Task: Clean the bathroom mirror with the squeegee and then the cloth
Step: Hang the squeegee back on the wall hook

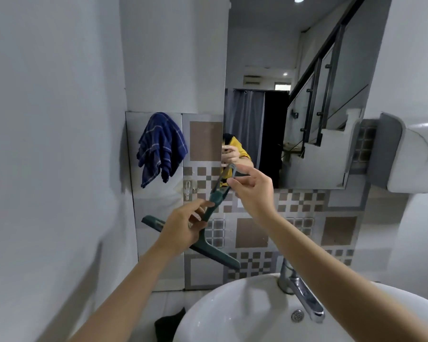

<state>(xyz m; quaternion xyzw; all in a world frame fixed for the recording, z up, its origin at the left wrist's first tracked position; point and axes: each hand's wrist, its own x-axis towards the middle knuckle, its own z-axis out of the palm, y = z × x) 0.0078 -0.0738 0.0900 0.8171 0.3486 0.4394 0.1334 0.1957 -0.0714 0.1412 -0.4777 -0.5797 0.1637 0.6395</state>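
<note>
Now we hold the squeegee (pixel 209 211) with both hands, below the mirror (pixel 294 95): our left hand (pixel 183 228) closes on its neck, our right hand (pixel 252 191) pinches the handle loop, probably to change grip. The cloth (pixel 161 146) hangs on the wall, waiting.

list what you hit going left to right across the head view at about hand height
blue checked cloth hanging on the wall → left hand on the green squeegee → right hand pinching its hanging loop → mirror → white wall dispenser
</note>
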